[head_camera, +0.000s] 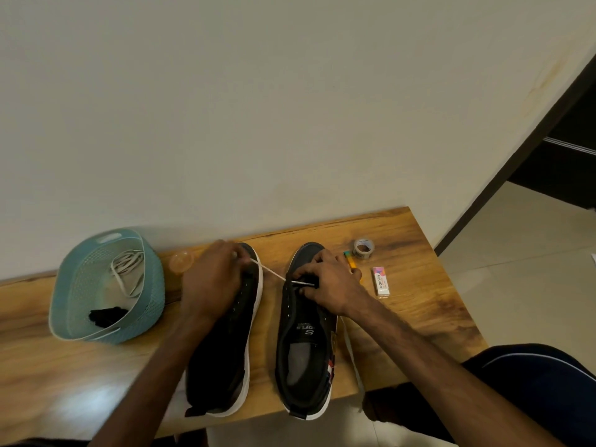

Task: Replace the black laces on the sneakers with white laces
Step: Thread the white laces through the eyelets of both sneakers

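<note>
Two black sneakers are sitting side by side on the wooden surface (419,285), toes pointing away from the person. The left hand (211,279) is hovering over the toe end of the left sneaker (232,350), fingers curled, pinching one end of the white lace (271,272) between thumb and fingertips. From that pinch the lace is stretching taut, down and to the right across the gap between the shoes, to the front eyelets of the right sneaker (303,350).

The right hand (329,282) is resting on the front of the right sneaker, its fingers bent over the eyelet rows and gripping the lace where it is crossing the tongue. A loose lace end (350,346) is trailing along the outer side of the right sneaker and hanging past the near edge of the surface. Neither shoe is showing lacing in its upper eyelets.

To the left, well apart from the shoes, a teal basket (151,285) is holding a spare white lace (127,269) and a bundle of black laces (106,314). A small orange lid (182,261) is lying between the basket and the left hand. Right of the right hand, a tape roll (363,248) and a small box (381,282) are lying on the surface.
</note>
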Tool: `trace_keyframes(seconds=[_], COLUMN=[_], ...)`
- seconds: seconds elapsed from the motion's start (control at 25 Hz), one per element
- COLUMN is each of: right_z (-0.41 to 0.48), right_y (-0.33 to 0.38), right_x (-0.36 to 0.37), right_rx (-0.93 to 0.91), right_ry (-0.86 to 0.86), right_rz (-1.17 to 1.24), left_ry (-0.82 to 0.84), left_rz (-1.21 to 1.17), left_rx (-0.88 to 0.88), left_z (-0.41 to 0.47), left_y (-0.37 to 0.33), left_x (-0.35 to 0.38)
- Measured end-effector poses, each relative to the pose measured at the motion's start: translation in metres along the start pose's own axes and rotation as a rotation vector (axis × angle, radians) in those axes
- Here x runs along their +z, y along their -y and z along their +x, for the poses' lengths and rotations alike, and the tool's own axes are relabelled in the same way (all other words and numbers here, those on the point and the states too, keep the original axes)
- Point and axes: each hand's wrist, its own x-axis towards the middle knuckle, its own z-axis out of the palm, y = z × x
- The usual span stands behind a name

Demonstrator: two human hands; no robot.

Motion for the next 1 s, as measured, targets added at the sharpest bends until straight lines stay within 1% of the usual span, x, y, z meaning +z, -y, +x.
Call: trace_keyframes(seconds=[0.08,0.12,0.2,0.24,0.32,0.44,0.52,0.6,0.64,0.8,0.88,0.96,1.0], right_z=[-0.001,-0.001,-0.002,-0.002,-0.002,-0.001,0.000,0.000,0.000,0.000,-0.001,-0.001,-0.001], right_y=[0.001,0.001,0.001,0.002,0.002,0.002,0.001,0.001,0.000,0.000,0.000,0.001,0.001], right_x=[0.000,-0.001,-0.001,-0.001,-0.001,0.001,0.002,0.002,0.002,0.000,0.000,0.000,0.000], right_rx=[-0.002,-0.003,0.002,0.005,0.005,0.007,0.005,0.006,0.006,0.001,-0.001,-0.007,-0.009], right_ry=[0.004,0.004,0.004,0.004,0.000,-0.002,-0.001,-0.004,-0.005,0.000,-0.003,-0.003,-0.001], right_rz=[-0.004,-0.006,-0.010,-0.013,-0.015,-0.014,-0.018,-0.016,-0.011,0.012,0.013,0.011,0.011], left_ry=[-0.087,-0.094,-0.015,0.040,0.108,0.180,0.179,0.167,0.147,0.164,0.090,-0.025,-0.066], left_rz=[-0.070,-0.086,-0.065,-0.036,0.058,0.260,0.350,0.379,0.354,0.133,0.012,-0.129,-0.134], left_rx=[-0.063,-0.079,-0.078,-0.047,0.080,0.231,0.317,0.345,0.344,0.232,0.118,-0.027,-0.087], left_z=[0.006,0.007,0.005,0.003,-0.001,-0.007,-0.014,-0.019,-0.018,-0.009,-0.004,0.003,0.006], left_y=[0.020,0.028,0.032,0.029,0.012,-0.016,-0.025,-0.029,-0.027,-0.009,0.005,0.024,0.034], left_x=[-0.022,-0.029,-0.030,-0.025,-0.011,0.022,0.039,0.044,0.043,0.025,0.004,-0.023,-0.035])
